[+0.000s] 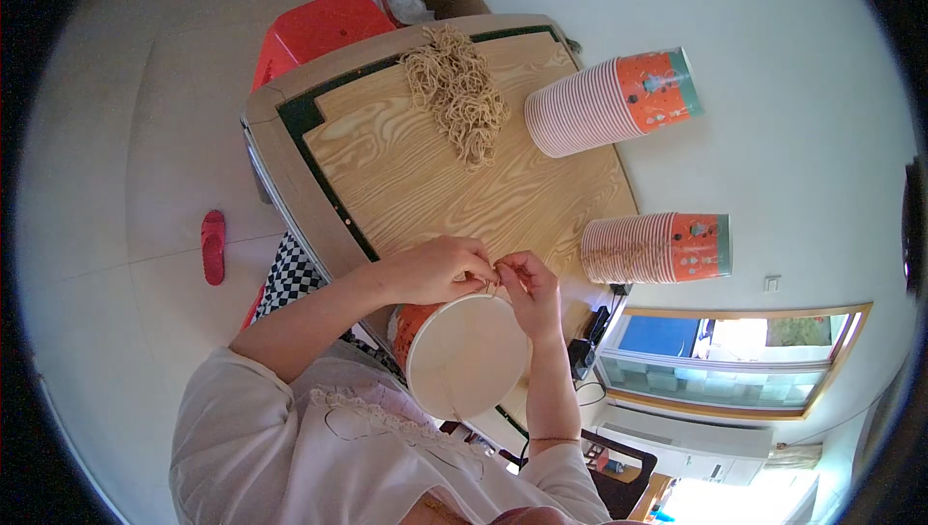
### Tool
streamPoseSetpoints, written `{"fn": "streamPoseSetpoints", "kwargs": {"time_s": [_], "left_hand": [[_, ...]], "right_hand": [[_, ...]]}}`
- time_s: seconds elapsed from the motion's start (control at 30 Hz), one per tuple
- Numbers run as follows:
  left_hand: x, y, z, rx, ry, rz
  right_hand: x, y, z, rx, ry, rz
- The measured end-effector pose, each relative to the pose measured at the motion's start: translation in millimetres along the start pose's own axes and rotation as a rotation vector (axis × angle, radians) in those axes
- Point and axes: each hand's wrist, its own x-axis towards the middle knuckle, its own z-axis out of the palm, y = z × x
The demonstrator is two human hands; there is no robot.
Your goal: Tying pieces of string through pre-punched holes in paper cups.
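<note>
A large paper bucket with an orange printed side and a white round opening rests close in front of my body. My left hand is at the far side of its rim, thumb and fingers pinched together. Just right of it, my right hand pinches at the same spot, its fingertips nearly touching the left ones. Between them runs a thin tan cord, at the bucket's rim. Its ends are too small to make out. A loose heap of similar tan cords lies farther off on the wooden board.
Two stacks of nested paper buckets, a taller one and a shorter one, stand along the right side of the wooden table. A red stool is beyond the table's far left edge. Black devices with cables lie right of my right forearm.
</note>
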Motion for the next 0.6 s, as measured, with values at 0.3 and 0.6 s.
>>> {"fn": "streamPoseSetpoints", "kwargs": {"time_s": [0.3,0.6], "left_hand": [[7.7,-3.4,3.6,0.104,-0.003,0.013],[7.0,-0.7,-1.1,-0.012,-0.071,-0.089]], "right_hand": [[-0.5,-4.1,-3.7,0.034,0.049,0.060],[-6.4,-2.7,-3.0,0.062,0.077,0.036]]}}
